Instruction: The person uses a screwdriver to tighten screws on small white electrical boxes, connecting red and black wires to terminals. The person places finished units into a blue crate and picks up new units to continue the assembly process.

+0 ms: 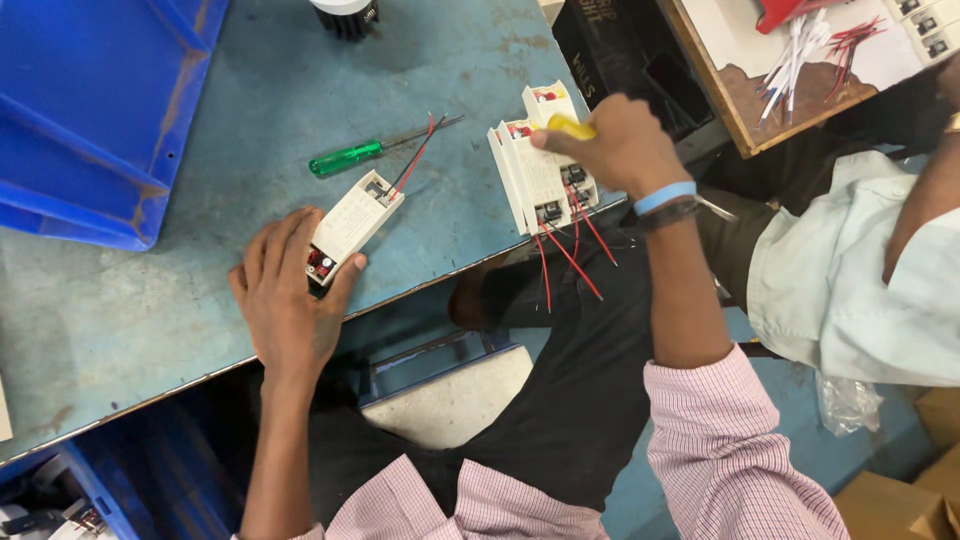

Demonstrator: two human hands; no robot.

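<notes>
- The left hand (290, 295) lies flat-fingered on the table, its fingers and thumb closed around the near end of a white driver box (350, 222), pinning it to the surface.
- That white driver box is a slim oblong case, angled toward two o'clock; its near end shows a dark terminal with red parts, and thin red and black wires (415, 155) leave its far end.
- The right hand (620, 145) is clenched around a yellow-handled tool (568, 127), held over a stack of white boxes (535, 170) at three o'clock from the first box.
- The stack of white boxes stands at the table edge; dark terminals face the person and red leads (570, 260) hang over the edge.
- A green-handled screwdriver (350, 157) lies just beyond the held box, at twelve o'clock from it.
- The worn blue-green table (150, 320) is scuffed and rust-flecked.
- A blue plastic bin (90, 110) sits at ten o'clock.
- At two o'clock, a wooden tray (760, 100) holds loose red and white wires.
- Another person's pale sleeve (850, 290) is at the right.
</notes>
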